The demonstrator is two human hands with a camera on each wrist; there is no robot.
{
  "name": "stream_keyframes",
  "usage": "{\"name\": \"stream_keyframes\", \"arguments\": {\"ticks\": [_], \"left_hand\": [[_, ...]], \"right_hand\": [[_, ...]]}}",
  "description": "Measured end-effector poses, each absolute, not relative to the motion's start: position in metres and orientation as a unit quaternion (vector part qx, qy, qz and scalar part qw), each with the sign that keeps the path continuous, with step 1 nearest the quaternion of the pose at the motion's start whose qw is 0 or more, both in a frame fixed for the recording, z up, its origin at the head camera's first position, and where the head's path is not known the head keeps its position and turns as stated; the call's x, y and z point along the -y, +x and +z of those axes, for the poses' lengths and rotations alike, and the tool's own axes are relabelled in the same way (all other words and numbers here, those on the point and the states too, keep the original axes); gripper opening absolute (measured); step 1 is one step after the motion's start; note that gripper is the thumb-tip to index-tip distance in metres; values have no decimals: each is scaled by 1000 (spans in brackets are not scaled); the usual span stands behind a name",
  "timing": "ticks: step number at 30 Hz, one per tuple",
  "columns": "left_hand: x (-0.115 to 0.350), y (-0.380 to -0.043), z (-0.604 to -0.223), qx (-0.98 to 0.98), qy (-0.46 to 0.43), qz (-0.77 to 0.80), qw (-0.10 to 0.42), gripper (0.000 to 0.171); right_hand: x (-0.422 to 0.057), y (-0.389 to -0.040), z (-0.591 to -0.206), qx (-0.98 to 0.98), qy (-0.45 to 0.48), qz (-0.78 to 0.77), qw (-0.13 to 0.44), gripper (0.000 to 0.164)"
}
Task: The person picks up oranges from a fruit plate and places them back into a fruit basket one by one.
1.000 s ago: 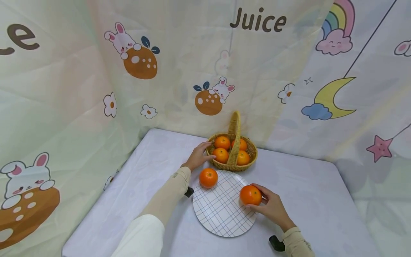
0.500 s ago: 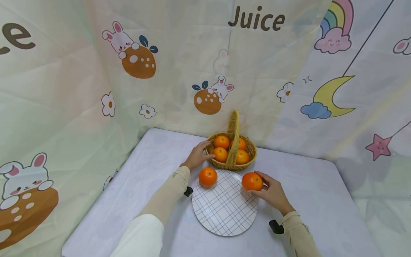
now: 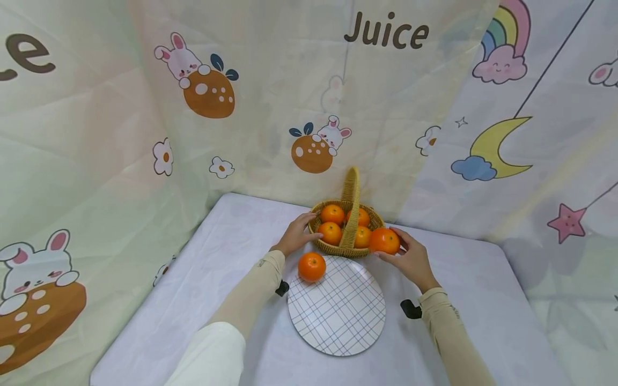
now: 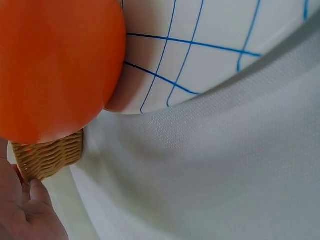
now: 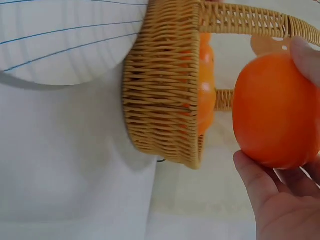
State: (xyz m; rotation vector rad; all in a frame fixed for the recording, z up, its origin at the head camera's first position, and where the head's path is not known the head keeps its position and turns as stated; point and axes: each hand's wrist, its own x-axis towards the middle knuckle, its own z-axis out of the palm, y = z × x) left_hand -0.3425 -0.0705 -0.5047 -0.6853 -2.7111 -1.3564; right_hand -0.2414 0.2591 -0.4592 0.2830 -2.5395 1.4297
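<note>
Right hand (image 3: 412,261), fingers curled round one glossy round orange fruit (image 3: 384,241), has moved to the yellow wicker basket (image 3: 351,225) near the far edge of the white tabletop (image 3: 463,284); left hand (image 3: 293,237) touches the basket, fingers parted.

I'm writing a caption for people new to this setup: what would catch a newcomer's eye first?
Probably the bright orange fruit in the right hand, held up at the right side of the wicker basket. Next, perhaps, the lone fruit at the far-left edge of the checked plate, and the word Juice high on the pale backdrop.
</note>
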Motion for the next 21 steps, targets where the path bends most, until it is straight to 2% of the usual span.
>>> {"name": "stream_keyframes", "arguments": {"ticks": [14, 21], "left_hand": [[75, -344, -510, 868, -211, -450, 5, 74], [71, -342, -505, 871, -211, -444, 7, 73]], "right_hand": [[-245, -281, -452, 864, 47, 483, 133, 88], [-240, -293, -445, 873, 24, 471, 123, 93]]}}
